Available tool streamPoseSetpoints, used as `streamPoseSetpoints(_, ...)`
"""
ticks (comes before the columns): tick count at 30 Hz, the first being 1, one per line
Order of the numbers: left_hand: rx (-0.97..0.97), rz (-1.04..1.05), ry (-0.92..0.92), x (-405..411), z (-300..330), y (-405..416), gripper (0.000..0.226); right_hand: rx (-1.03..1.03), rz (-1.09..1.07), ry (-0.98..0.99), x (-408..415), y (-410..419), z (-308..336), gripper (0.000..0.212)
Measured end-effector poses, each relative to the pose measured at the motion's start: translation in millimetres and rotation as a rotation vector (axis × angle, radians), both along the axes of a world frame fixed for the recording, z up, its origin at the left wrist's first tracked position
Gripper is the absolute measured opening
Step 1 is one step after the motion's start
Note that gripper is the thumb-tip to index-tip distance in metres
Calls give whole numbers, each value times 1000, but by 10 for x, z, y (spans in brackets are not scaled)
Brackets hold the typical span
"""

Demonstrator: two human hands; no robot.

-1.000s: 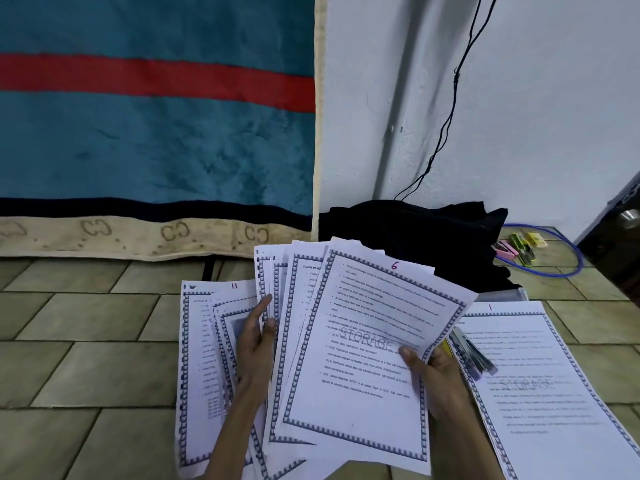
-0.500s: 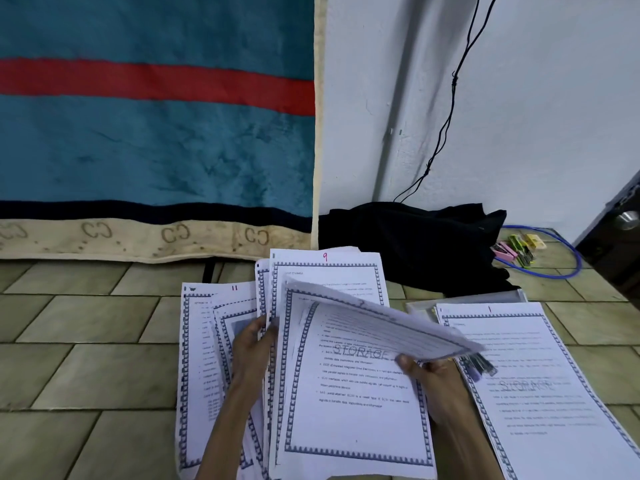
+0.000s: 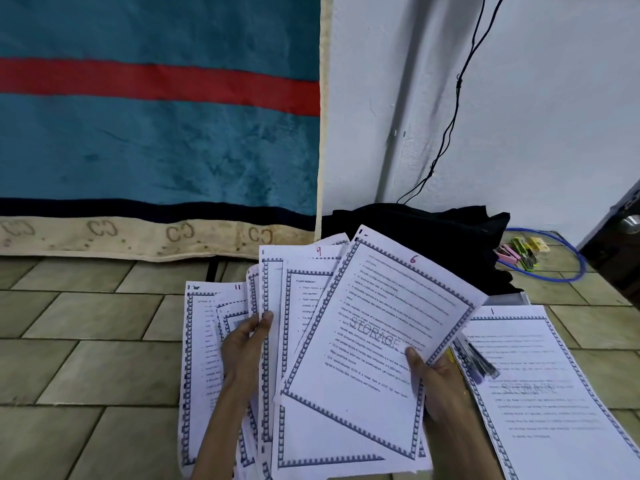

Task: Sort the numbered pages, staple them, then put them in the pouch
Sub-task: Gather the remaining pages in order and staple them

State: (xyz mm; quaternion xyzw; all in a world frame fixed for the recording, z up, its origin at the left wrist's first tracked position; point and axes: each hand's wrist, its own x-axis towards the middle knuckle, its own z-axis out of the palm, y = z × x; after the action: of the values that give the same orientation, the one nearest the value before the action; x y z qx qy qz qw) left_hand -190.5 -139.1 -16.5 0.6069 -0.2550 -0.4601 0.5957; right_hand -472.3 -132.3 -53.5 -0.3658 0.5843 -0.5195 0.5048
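Note:
I hold a fan of white printed pages with blue borders above the tiled floor. My left hand (image 3: 244,344) grips the left part of the fan, thumb on the edge of the page numbered 9 (image 3: 304,271). My right hand (image 3: 434,379) pinches the page numbered 6 (image 3: 377,344), which tilts to the right on top. A page numbered 11 (image 3: 199,341) shows at the fan's left. The page numbered 1 (image 3: 540,386) lies flat on the floor at the right. Under its top edge a clear plastic pouch (image 3: 509,298) peeks out.
Several pens (image 3: 476,362) lie between the fan and page 1. A black cloth (image 3: 433,244) is heaped against the white wall. Coloured clips (image 3: 519,252) sit inside a blue cable loop (image 3: 571,271) at the far right. A blue and red blanket (image 3: 156,133) hangs behind.
Half a second ago page 6 was folded down and flat over the stack. My right hand has lifted it back up, so its face and number show again, tilted right.

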Motion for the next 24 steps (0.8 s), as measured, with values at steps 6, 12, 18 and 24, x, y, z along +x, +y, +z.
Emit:
streamPoseSetpoints(6, 18, -157, -116, -31, 26, 8, 18, 7, 31, -42, -15, 6, 4, 71)
streamPoseSetpoints(12, 79, -99, -96, -71, 86, 12, 17, 38, 59, -22, 13, -8, 63, 25)
streamPoseSetpoints(18, 138, -87, 11, -47, 71, 11, 28, 14, 91, 5, 28, 5, 126, 30)
streamPoseSetpoints(24, 126, -146, 49, -65, 60, 21, 21, 40, 89, 25, 83, 5, 248, 21)
